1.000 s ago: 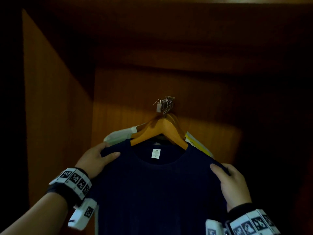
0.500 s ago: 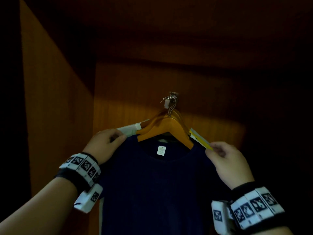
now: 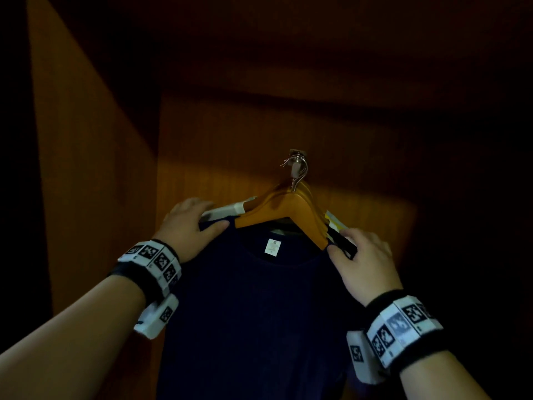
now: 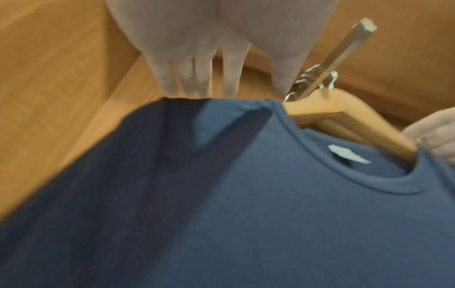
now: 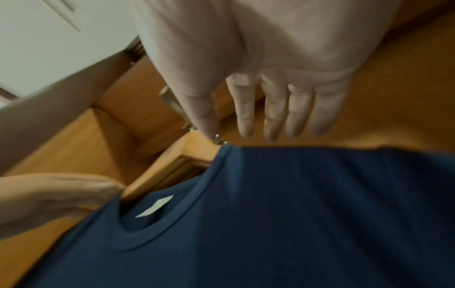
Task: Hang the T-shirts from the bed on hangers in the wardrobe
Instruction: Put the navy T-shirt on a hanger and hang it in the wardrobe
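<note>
A navy T-shirt point(image 3: 259, 298) with a white neck label hangs on the front wooden hanger point(image 3: 277, 212) inside the wardrobe. Its metal hook sits on a short rail point(image 3: 297, 166) with several other hooks. My left hand point(image 3: 190, 223) lies over the shirt's left shoulder, thumb on the front. In the left wrist view its fingers point(image 4: 209, 74) are straight above the shoulder edge. My right hand point(image 3: 363, 255) lies over the right shoulder at the hanger's end, with straight fingers point(image 5: 270, 117) in the right wrist view. Neither hand grips cloth.
Behind the navy shirt hang a white garment point(image 3: 225, 210) and a yellow one point(image 3: 331, 222) on more wooden hangers. The wardrobe's left wall point(image 3: 86, 197) stands close beside my left arm. The back panel point(image 3: 230, 154) is just behind the rail.
Both hands slid up and inward along the shirt's shoulders, from the sleeve seams to near the hanger's ends. The shirt stays on the hanger.
</note>
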### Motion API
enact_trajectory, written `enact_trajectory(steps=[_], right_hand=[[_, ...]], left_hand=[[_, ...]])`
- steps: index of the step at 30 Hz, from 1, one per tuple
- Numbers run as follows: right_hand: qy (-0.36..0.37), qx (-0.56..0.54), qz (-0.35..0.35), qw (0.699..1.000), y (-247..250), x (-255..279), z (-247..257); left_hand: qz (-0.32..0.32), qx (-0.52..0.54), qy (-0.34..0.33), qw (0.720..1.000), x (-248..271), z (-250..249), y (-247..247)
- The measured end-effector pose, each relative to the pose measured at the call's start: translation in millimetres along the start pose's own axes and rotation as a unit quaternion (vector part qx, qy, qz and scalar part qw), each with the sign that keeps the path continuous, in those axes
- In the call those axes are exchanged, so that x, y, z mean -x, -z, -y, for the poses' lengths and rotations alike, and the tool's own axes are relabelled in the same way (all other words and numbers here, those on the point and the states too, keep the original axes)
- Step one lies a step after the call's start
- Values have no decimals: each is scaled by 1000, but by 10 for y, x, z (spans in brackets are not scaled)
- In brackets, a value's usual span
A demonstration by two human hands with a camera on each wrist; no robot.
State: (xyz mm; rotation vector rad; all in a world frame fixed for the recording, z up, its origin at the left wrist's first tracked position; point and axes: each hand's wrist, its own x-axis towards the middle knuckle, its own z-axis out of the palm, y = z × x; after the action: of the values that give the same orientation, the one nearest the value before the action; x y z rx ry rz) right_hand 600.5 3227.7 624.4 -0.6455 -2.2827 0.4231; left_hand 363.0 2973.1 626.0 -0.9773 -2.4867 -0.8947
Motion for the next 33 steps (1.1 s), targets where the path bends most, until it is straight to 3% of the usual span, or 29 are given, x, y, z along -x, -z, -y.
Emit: enact_trajectory(steps=[7,12,17,20,24,26,29,31,33], right_hand=[[-29,1,175,984,-156,-69,25],[-40,-14,124,991,-59,-152,-13],[-66,27,146,987,1,-317,-142],[-78,48,171,981,-46,-297,-250],[-69,38,147,986,59,-225,-200],[-60,30,106,992,113,-160,-161],[-23,41,16,999,101,-7,-127],[20,29,-22,999,38,90,-119],[47,24,-38,998,-44,147,-133]], left_hand=[[133,22,28,991,-37,-56,-1],[106,20,20,994,-149,-12,47],[186,34,22,982,-294,51,-50],[205,17,28,978,-343,45,-85],[217,25,19,976,-273,41,-59],[187,43,-1,981,-231,107,-90],[36,72,-45,996,-56,174,-178],[-62,90,-77,991,88,180,-269],[-93,102,-101,985,181,187,-354]])
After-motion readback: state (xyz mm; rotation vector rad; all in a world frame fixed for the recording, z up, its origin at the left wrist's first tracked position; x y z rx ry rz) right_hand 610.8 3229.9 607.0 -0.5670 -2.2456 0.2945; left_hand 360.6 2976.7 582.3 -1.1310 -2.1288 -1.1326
